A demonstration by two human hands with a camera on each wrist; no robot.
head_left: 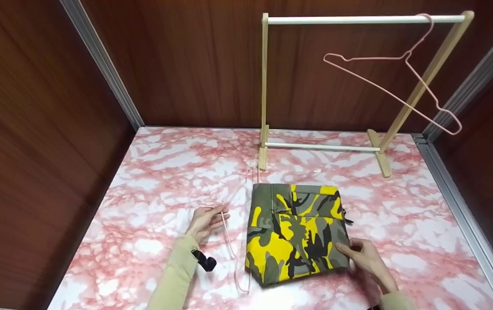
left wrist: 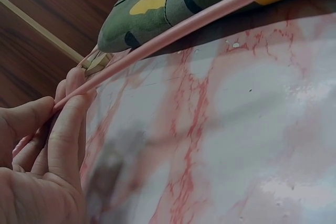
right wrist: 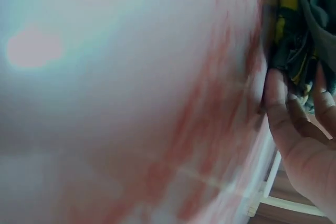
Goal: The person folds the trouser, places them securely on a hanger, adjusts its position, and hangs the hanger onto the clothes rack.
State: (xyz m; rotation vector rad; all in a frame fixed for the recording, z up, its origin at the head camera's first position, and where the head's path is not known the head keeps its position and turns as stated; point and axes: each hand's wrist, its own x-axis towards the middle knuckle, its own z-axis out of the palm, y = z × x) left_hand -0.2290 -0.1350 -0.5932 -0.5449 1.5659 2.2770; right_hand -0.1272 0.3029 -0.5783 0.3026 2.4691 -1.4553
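Note:
A folded camouflage garment [head_left: 302, 232] in yellow, grey, green and black lies at the middle of the table. To its left, my left hand [head_left: 208, 220] pinches the thin wire of a pink clothes hanger [head_left: 229, 241]. Part of that hanger disappears beneath the garment. In the left wrist view, the hanger wire [left wrist: 173, 32] runs from between thumb and fingers up past the garment [left wrist: 163, 3]. My right hand [head_left: 366, 258] grips the garment's lower right edge, thumb on top. The right wrist view shows its fingertips [right wrist: 275, 85] at the fabric's edge; their far side is hidden.
Behind the garment stands a wooden rack [head_left: 264, 86] with a white top bar [head_left: 341, 20]. Another pink hanger [head_left: 371, 82] hangs near its right end. The pink marbled table [head_left: 164, 172] is bounded by brown wood-look panels [head_left: 186, 64].

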